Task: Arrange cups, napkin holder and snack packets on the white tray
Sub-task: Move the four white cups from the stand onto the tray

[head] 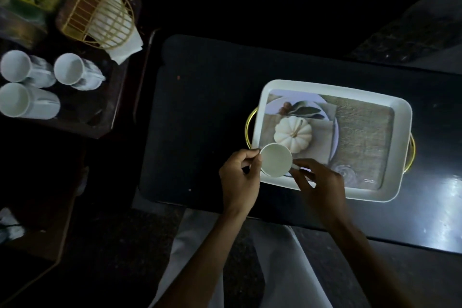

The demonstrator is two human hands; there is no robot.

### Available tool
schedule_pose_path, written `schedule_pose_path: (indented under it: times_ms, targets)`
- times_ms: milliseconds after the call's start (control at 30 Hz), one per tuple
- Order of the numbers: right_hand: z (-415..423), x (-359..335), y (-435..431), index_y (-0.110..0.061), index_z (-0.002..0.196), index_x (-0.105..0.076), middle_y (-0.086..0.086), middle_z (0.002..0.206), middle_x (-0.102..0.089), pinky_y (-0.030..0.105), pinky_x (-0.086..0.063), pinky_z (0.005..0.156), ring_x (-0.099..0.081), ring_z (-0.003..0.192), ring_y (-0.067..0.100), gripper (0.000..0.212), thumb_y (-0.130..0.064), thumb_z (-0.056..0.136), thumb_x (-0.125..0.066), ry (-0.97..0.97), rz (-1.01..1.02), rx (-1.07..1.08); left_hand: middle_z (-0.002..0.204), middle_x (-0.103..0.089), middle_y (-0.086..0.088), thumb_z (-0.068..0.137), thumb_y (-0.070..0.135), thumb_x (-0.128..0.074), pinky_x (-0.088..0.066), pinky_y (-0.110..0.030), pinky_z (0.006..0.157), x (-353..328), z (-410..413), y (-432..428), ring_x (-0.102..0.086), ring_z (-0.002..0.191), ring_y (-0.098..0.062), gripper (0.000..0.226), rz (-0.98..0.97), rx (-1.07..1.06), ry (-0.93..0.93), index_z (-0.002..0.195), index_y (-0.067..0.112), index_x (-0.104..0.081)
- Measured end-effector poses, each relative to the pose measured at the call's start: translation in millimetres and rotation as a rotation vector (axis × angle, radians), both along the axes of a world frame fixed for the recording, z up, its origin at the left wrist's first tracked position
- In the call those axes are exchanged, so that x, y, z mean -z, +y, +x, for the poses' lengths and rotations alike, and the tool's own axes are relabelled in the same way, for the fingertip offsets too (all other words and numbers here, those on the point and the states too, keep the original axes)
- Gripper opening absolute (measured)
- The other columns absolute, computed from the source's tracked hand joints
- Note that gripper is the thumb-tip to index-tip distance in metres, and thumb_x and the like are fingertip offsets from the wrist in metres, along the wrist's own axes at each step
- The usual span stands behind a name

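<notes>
Presently, both my hands held one cup (276, 163) at the tray's (325, 87) near-left corner: left fingers (253, 157) pinching its rim, right fingers (300, 170) at its handle. Placement step underway. Three cups (68, 69) and the napkin holder (100, 17) waited well left; releasing comes next.

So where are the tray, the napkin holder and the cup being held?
tray (400, 117): head view, bare white rim at the far right corner.
napkin holder (100, 14): head view, gold wire side.
cup (276, 163): head view, inside of the bowl.
</notes>
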State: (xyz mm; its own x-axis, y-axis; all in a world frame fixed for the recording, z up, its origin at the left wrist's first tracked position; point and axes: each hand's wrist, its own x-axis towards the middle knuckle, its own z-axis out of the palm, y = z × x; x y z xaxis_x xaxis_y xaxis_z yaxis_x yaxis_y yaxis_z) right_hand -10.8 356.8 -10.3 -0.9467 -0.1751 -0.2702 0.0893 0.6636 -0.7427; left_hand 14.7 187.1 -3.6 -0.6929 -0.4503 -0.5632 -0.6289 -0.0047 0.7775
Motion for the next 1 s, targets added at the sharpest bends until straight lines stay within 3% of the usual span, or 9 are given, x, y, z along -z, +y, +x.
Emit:
schedule_pose_path:
  times_ms: [133, 233, 367, 500, 633, 800, 1000]
  targets:
    - [1.3, 11.8, 13.2, -0.014, 0.102, -0.074, -0.01, 0.097, -0.074, 0.028, -0.059, 0.081, -0.071, 0.087, 0.007, 0.014, -0.012, 0.089, -0.071, -0.018, -0.019, -0.005, 0.105, -0.077, -0.004, 0.095, 0.012, -0.066, -0.061, -0.04, 0.088, 10.5, -0.3, 11.5, -0.073, 0.096, -0.01, 0.017, -0.039, 0.042, -0.048, 0.109, 0.005, -0.074]
    - [0.9, 18.8, 17.0, -0.01, 0.103, -0.074, -0.002, 0.099, -0.076, 0.04, -0.059, 0.082, -0.072, 0.089, 0.013, 0.014, -0.012, 0.09, -0.07, -0.04, -0.027, -0.023, 0.105, -0.077, -0.003, 0.095, 0.01, -0.066, -0.062, -0.035, 0.087, 14.2, 1.6, 16.4, -0.073, 0.095, -0.008, 0.016, -0.078, 0.052, -0.055, 0.108, 0.004, -0.074]
    - [-1.0, 20.9, 16.8, -0.009, 0.103, -0.074, -0.002, 0.1, -0.076, 0.033, -0.059, 0.081, -0.071, 0.088, 0.012, 0.015, -0.007, 0.089, -0.071, -0.036, -0.039, -0.049, 0.103, -0.076, 0.001, 0.095, 0.01, -0.066, -0.061, -0.029, 0.086, 17.5, 1.2, 19.7, -0.071, 0.093, -0.004, 0.016, -0.111, 0.059, -0.066, 0.108, 0.006, -0.074]
    - [-4.0, 22.4, 16.0, -0.008, 0.101, -0.074, -0.001, 0.098, -0.076, 0.026, -0.058, 0.078, -0.071, 0.085, 0.012, 0.013, -0.007, 0.088, -0.071, -0.045, -0.032, -0.057, 0.106, -0.077, -0.005, 0.095, 0.008, -0.065, -0.06, -0.028, 0.087, 19.6, 0.1, 20.7, -0.073, 0.097, -0.01, 0.015, -0.12, 0.049, -0.064, 0.108, 0.005, -0.074]
    - [-4.4, 23.4, 15.3, -0.006, 0.1, -0.074, 0.002, 0.098, -0.076, 0.027, -0.058, 0.077, -0.071, 0.085, 0.015, 0.013, -0.006, 0.088, -0.072, -0.045, -0.012, -0.068, 0.108, -0.077, -0.007, 0.096, 0.006, -0.064, -0.058, -0.025, 0.089, 19.5, -2.3, 22.6, -0.072, 0.101, -0.012, 0.016, -0.125, 0.064, -0.08, 0.108, 0.004, -0.074]
    - [-4.8, 23.0, 13.3, -0.006, 0.101, -0.073, 0.002, 0.098, -0.076, 0.034, -0.06, 0.078, -0.071, 0.087, 0.016, 0.014, -0.006, 0.088, -0.071, -0.066, 0.009, -0.075, 0.11, -0.076, -0.009, 0.096, 0.007, -0.064, -0.06, -0.032, 0.091, 20.5, -4.3, 21.0, -0.072, 0.103, -0.017, 0.017, -0.137, 0.08, -0.081, 0.109, 0.005, -0.073]
    - [-11.1, 0.8, 7.5, -0.006, 0.117, -0.067, 0.011, 0.116, -0.07, 0.025, -0.044, 0.086, -0.066, 0.105, 0.027, 0.043, -0.013, 0.077, -0.082, -0.056, 0.215, -0.186, 0.126, -0.068, -0.003, 0.097, 0.014, -0.062, -0.059, -0.035, 0.092, 11.5, -0.9, -4.2, -0.065, 0.115, -0.013, 0.028, -0.209, 0.135, 0.024, 0.125, 0.012, -0.068]
